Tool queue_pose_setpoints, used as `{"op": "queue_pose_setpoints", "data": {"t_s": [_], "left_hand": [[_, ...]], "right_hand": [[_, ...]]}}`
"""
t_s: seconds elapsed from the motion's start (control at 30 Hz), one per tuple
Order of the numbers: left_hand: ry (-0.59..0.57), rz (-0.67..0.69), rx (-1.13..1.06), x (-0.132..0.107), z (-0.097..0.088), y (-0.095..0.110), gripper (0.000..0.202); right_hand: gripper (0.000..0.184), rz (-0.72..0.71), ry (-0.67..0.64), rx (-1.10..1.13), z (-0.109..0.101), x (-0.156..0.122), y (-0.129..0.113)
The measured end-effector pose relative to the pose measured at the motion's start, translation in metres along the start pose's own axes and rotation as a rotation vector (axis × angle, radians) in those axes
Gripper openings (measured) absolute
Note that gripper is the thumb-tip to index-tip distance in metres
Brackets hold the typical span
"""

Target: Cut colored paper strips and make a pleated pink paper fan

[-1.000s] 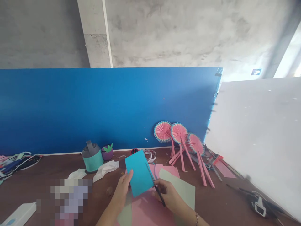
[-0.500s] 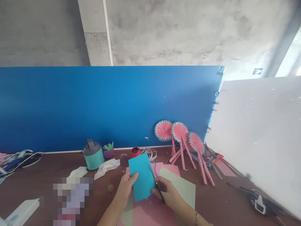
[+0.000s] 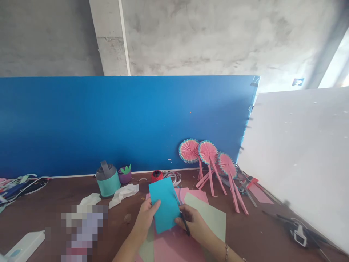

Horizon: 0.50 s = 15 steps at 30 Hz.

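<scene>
A rectangular piece of blue paper (image 3: 164, 203) is held up over the desk, tilted slightly. My left hand (image 3: 147, 214) grips its left edge, thumb on the front face. In my right hand (image 3: 192, 220) is a pair of scissors (image 3: 184, 221) with black handles. Their blades run up along the right edge of the blue paper; whether they are parted I cannot tell. Beneath both hands lie pink paper (image 3: 176, 245) and pale green paper (image 3: 215, 214) in overlapping sheets.
Several pink folded-paper fans (image 3: 208, 152) lean on the blue partition (image 3: 109, 120). Behind my hands stand a teal-and-grey container (image 3: 108, 183), a purple pot (image 3: 124, 177) and a red round object (image 3: 156, 176). Crumpled tissue (image 3: 124, 193) lies left, a watch-like device (image 3: 300, 234) right.
Both hands, the scissors and the blue paper keep almost the same place. The whole view has shifted very slightly.
</scene>
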State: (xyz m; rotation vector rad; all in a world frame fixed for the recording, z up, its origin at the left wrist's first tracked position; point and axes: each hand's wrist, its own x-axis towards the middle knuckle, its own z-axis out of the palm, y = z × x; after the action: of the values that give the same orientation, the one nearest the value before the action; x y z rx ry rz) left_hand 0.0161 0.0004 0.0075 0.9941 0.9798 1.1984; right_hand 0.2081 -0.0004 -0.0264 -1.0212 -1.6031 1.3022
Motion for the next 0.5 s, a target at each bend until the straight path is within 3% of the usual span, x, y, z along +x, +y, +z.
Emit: {"op": "queue_pose_setpoints", "data": {"t_s": [0.5], "left_hand": [[-0.053, -0.008, -0.026, -0.0001, -0.0011, -0.0007, 0.045]], "right_hand": [[0.031, 0.0, 0.01, -0.025, 0.0019, -0.0017, -0.0053]]}}
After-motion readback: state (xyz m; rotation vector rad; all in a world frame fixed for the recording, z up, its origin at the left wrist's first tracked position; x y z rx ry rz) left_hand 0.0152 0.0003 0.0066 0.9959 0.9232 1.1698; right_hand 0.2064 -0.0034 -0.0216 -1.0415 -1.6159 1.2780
